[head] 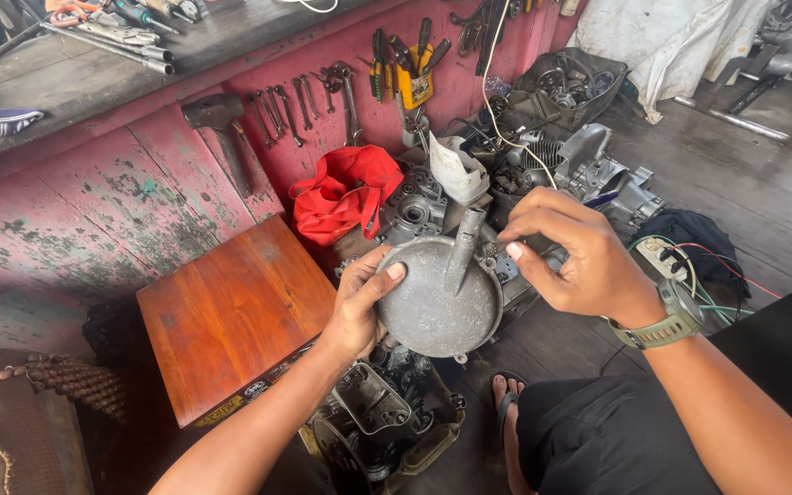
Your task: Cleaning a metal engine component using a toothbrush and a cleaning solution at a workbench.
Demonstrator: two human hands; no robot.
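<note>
Holding a round grey metal funnel (433, 307) upside down in front of the body, the left hand (359, 307) grips its rim on the left, fingers (387, 275) curled over the edge. The right hand (570, 257) pinches a small dark part (490, 249) just beside the funnel's spout, fingers narrow around it. Below lies an opened engine case (382, 422) on the floor; more engine parts (579, 170) sit farther off, near a red bag (346, 192). A wooden stool (231, 312) stands to the left. The small part seems not yet fitted anywhere; the engine remains apart.
</note>
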